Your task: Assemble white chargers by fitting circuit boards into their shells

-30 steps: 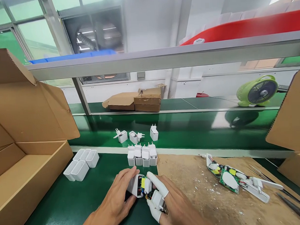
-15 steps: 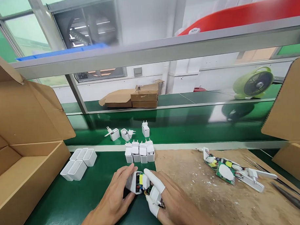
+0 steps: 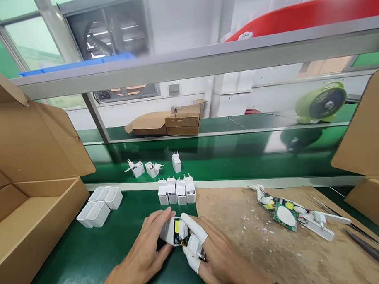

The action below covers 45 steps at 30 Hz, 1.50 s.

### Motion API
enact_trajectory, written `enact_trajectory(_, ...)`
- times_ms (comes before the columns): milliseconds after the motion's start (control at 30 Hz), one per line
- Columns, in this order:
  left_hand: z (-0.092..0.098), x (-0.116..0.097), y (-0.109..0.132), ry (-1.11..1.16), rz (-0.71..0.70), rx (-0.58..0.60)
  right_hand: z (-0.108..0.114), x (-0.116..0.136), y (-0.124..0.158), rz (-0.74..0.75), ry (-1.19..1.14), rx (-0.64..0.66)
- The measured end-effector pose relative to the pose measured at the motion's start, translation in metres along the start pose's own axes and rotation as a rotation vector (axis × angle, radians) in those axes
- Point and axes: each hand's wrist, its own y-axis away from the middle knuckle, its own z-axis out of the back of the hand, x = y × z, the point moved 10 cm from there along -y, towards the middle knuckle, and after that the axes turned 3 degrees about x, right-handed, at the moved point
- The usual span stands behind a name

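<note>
My left hand (image 3: 148,240) is closed around a white plastic charger housing (image 3: 167,231). My right hand (image 3: 213,244), with white finger cots on thumb and forefinger, grips a circuit board (image 3: 177,233) with a yellow component and the white plug cap (image 3: 194,245) beside it. The board sits partly inside the housing's open end. Just beyond my hands stand several white chargers (image 3: 176,194) in a tight group, plug pins up. To the left lie several empty white housings (image 3: 98,213).
Several circuit boards (image 3: 285,216) with plug caps lie on a brown work mat (image 3: 243,243), tweezers (image 3: 369,247) at their right. Open cardboard boxes (image 3: 49,221) flank the bench. Three chargers (image 3: 176,163) ride the green conveyor (image 3: 239,157). A shelf beam (image 3: 187,67) crosses above.
The board has gone slightly deeper into the housing between my hands. On the conveyor, the three chargers have shifted left.
</note>
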Motion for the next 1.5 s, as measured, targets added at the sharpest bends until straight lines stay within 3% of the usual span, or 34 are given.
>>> enact_trajectory(133, -0.008, -0.006, 0.001, 0.129, 0.004, 0.053, 0.007, 0.008, -0.005, 0.026, -0.047, -0.005)
enact_trajectory(233, -0.015, -0.007, 0.0, 0.264, 0.058, 0.103, 0.011, 0.004, -0.008, -0.037, -0.092, 0.01)
enact_trajectory(400, -0.012, 0.005, -0.004, 0.499, 0.208, 0.027, -0.001, -0.017, -0.001, -0.161, -0.062, 0.046)
enact_trajectory(600, -0.019, 0.016, -0.004, 0.669, 0.308, 0.047, -0.012, -0.012, -0.004, -0.049, 0.104, 0.12)
enact_trajectory(767, -0.002, 0.024, -0.002, 0.666, 0.412, 0.143, -0.001, 0.007, -0.017, -0.004, 0.076, 0.147)
enact_trajectory(900, 0.02, 0.02, -0.007, 0.722, 0.385, 0.227, 0.004, 0.013, -0.019, -0.016, 0.1, 0.089)
enact_trajectory(1000, 0.027, 0.022, -0.012, 0.813, 0.383, 0.122, -0.002, 0.012, -0.016, -0.019, 0.18, 0.105)
enact_trajectory(1067, 0.026, 0.025, -0.016, 0.799, 0.387, -0.016, -0.01, 0.008, -0.014, -0.015, 0.27, 0.152)
enact_trajectory(1233, 0.02, 0.022, -0.021, 0.549, 0.385, -0.339, -0.021, 0.011, -0.012, 0.067, 0.516, 0.184)
enact_trajectory(1367, 0.02, 0.001, -0.028, 0.318, 0.283, -0.404, -0.027, 0.015, -0.011, 0.148, 0.525, 0.203)
enact_trajectory(1500, 0.029, -0.008, -0.029, 0.282, 0.218, -0.364, -0.028, 0.005, -0.011, 0.126, 0.366, 0.164)
